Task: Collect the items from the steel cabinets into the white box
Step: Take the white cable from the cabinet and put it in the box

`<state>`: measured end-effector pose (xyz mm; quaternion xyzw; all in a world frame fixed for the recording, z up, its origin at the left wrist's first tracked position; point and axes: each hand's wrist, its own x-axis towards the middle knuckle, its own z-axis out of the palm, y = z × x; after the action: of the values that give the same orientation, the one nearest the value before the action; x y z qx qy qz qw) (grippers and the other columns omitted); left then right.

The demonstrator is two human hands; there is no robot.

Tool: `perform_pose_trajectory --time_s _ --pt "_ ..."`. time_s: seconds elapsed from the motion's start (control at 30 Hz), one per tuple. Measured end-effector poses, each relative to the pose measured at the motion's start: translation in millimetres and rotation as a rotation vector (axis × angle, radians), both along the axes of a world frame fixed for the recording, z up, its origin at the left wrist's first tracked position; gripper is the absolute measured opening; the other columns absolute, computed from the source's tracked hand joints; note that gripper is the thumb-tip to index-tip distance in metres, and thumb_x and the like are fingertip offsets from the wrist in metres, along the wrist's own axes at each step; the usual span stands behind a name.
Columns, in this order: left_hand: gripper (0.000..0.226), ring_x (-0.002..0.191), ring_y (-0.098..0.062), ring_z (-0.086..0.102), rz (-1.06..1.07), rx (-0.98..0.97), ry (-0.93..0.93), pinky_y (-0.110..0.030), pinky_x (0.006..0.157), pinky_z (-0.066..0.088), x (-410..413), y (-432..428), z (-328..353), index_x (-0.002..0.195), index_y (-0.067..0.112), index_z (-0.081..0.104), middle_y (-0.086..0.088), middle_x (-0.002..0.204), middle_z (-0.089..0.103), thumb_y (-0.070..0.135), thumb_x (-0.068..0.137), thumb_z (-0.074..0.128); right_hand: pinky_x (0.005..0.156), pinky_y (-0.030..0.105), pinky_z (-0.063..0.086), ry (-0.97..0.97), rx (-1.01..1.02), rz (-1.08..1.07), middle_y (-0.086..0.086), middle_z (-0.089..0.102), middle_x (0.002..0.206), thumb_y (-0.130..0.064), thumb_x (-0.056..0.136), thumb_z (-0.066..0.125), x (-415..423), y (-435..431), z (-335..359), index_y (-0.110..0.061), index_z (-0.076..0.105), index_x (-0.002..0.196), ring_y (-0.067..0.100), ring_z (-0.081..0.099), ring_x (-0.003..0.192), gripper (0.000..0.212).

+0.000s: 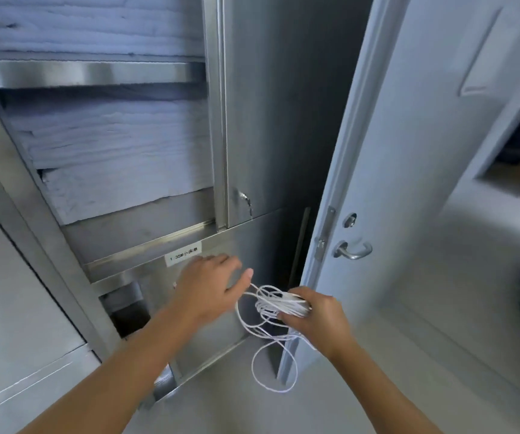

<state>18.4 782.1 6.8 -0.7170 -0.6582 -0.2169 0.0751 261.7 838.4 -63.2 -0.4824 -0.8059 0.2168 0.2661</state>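
Note:
A bundle of thin white cable [279, 305] hangs in loose loops in front of the steel cabinet [146, 236]. My right hand [312, 314] grips the gathered coils, and one long loop dangles below it. My left hand [208, 285] lies with straight fingers against the lower cabinet door, just under a small white label [183, 253], its thumb close to the cable. The upper compartments hold stacks of folded white linen [114, 151]. No white box is in view.
An open steel cabinet door [277, 104] stands edge-on to the right of the shelves. A pale room door [409, 151] with a lever handle [352, 250] stands open close on the right. A dark recessed gap [130, 311] shows at the lower cabinet's left edge.

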Motion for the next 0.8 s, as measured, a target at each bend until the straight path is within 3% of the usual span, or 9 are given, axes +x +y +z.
perform_pose_trajectory --time_s 0.23,0.4,0.63,0.8 --pt "0.052 0.070 -0.017 0.064 -0.221 0.083 0.042 -0.031 0.065 0.047 104.1 17.6 11.5 0.094 0.024 0.069 0.009 0.082 0.069 0.059 0.096 0.031 0.064 0.014 0.047 0.138 -0.012 -0.306 -0.036 0.063 0.069 -0.047 0.069 0.086 114.7 -34.8 2.0 -0.036 0.073 0.097 0.004 0.065 0.076 0.032" --pt "0.056 0.074 -0.020 0.066 -0.416 0.077 0.035 -0.035 0.070 0.050 204.8 19.7 13.4 0.101 0.016 0.072 0.004 0.088 0.072 0.057 0.096 0.033 0.066 0.017 0.050 0.283 0.005 -0.501 -0.022 0.073 0.078 -0.042 0.071 0.087 210.5 -64.1 10.5 -0.033 0.076 0.096 0.001 0.068 0.072 0.028" --pt "0.066 0.083 -0.024 0.063 -0.630 0.000 0.090 -0.039 0.080 0.045 340.4 9.7 4.6 0.101 0.020 0.068 0.003 0.089 0.069 0.062 0.092 0.018 0.062 0.008 0.042 0.294 0.030 -0.712 -0.028 0.071 0.076 -0.040 0.073 0.086 329.3 -124.2 12.4 -0.038 0.074 0.091 -0.003 0.066 0.071 0.022" --pt "0.059 0.078 -0.023 0.062 -0.833 0.012 0.069 -0.036 0.071 0.044 419.6 23.9 3.3 0.093 0.020 0.066 0.004 0.083 0.066 0.061 0.093 0.024 0.061 0.010 0.046 0.339 0.036 -0.921 -0.023 0.073 0.077 -0.051 0.067 0.082 386.0 -164.9 13.5 -0.046 0.070 0.092 0.000 0.068 0.071 0.028"
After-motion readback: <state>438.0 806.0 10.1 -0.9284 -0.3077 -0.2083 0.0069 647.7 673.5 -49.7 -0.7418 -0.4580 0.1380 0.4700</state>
